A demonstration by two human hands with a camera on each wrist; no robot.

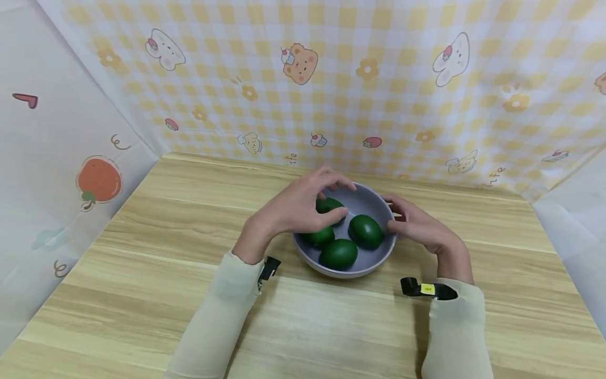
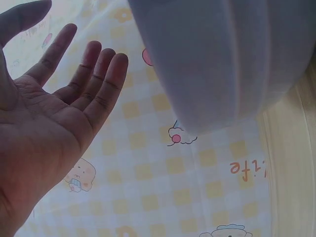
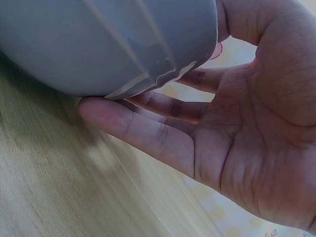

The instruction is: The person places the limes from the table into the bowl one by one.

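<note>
A grey-lavender bowl [image 1: 364, 263] stands on the wooden table with several smooth, dark green avocados [image 1: 338, 255] in it. Over the bowl's left side hovers my left hand [image 1: 310, 202], thumb and fingers parted. In the left wrist view nothing lies in that palm, and the outer bowl wall [image 2: 207, 54] rises beside the fingers. At the right rim, my right hand [image 1: 418, 218] holds the bowl with thumb and fingers spread round its side. The right wrist view shows the little finger [image 3: 123, 123] against the lower wall, the palm apart from it.
Behind the bowl hangs a yellow checked cloth [image 1: 331, 105] with cartoon prints, close to the table's back edge. A pale printed cloth [image 1: 52, 173] borders the left side. Bare wood [image 1: 331, 326] stretches in front of the bowl. Black wrist mounts [image 1: 428, 289] sit on both sleeves.
</note>
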